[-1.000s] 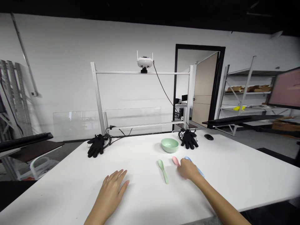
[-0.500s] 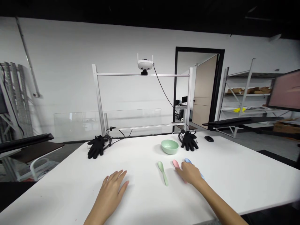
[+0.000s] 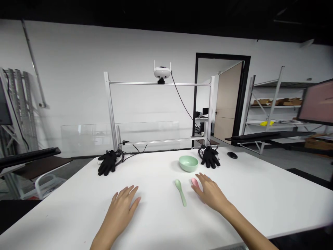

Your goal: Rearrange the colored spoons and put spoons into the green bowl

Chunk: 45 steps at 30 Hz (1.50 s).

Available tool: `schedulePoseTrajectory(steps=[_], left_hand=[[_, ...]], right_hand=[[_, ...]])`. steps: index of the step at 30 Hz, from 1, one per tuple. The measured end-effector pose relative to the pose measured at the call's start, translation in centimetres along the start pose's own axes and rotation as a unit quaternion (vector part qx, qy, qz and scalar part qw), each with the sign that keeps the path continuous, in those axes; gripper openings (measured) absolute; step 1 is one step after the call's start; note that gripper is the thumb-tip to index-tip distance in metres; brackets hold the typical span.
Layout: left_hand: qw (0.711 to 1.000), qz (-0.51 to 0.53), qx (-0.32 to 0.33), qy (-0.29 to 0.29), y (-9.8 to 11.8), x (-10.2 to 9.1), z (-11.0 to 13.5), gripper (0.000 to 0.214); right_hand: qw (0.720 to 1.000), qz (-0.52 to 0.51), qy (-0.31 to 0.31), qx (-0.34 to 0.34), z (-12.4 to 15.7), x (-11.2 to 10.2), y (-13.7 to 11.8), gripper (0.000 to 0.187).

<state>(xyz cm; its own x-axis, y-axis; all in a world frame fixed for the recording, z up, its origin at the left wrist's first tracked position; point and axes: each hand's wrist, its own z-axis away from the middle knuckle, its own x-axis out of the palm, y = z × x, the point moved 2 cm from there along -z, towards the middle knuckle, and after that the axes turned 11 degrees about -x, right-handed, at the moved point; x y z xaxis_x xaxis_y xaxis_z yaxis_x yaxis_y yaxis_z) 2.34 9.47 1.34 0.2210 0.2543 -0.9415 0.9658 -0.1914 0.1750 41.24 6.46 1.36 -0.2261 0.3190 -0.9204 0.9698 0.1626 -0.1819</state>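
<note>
Head view: right hand spreads its fingers over a pink spoon mid-tabletop, just beside a green spoon; left hand rests nearby, fingers splayed, touching nothing else.

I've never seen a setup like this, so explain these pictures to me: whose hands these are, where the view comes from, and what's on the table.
There is no machine here: these are a person's own bare hands, filmed by a camera worn on their head, looking forward and down. The left hand rests open on a white table, holding nothing. The right hand lies over a pink spoon, beside a pale green spoon. Farther away sit a pale green bowl, a black glove and another black glove.
</note>
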Motion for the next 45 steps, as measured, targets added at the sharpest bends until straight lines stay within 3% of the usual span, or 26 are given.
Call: schedulePoseTrajectory(steps=[6, 14, 19, 23, 28, 31, 35, 39, 45], left_hand=[[1.000, 0.000, -0.001, -0.003, -0.1, 0.2, -0.3, 0.058], [1.000, 0.000, 0.006, -0.009, 0.2, 0.1, -0.1, 0.059], [1.000, 0.013, 0.009, -0.012, 0.5, 0.1, 0.0, 0.059], [1.000, 0.019, 0.010, -0.011, 0.3, 0.4, 0.1, 0.059], [1.000, 0.020, 0.014, -0.008, 0.2, 0.8, 0.0, 0.059], [1.000, 0.022, 0.015, -0.006, 0.2, 0.8, 0.0, 0.058], [1.000, 0.026, 0.013, -0.010, 0.1, 0.9, 0.1, 0.058], [0.999, 0.033, 0.013, 0.000, -0.2, 1.1, 0.0, 0.057], [1.000, 0.025, 0.004, 0.002, -0.6, 1.1, 0.0, 0.056]], right_hand=[[0.999, -0.002, -0.002, 0.035, 1.0, 1.9, 1.4, 0.071], [0.999, 0.019, 0.026, 0.023, 1.0, 0.8, 0.8, 0.054], [0.993, 0.047, -0.061, 0.094, -1.0, 1.1, 0.7, 0.049], [0.982, 0.039, -0.148, 0.114, -1.9, 2.0, 1.0, 0.027], [0.980, 0.041, -0.147, 0.130, -2.0, 2.9, 1.6, 0.031], [0.983, 0.040, -0.130, 0.126, -2.4, 2.4, 2.1, 0.031], [0.988, 0.044, -0.101, 0.107, -4.8, 0.1, 2.8, 0.030], [0.989, 0.054, -0.086, 0.106, -9.1, -1.9, 3.9, 0.028], [0.986, 0.047, -0.091, 0.131, -14.3, -1.6, 5.7, 0.047]])
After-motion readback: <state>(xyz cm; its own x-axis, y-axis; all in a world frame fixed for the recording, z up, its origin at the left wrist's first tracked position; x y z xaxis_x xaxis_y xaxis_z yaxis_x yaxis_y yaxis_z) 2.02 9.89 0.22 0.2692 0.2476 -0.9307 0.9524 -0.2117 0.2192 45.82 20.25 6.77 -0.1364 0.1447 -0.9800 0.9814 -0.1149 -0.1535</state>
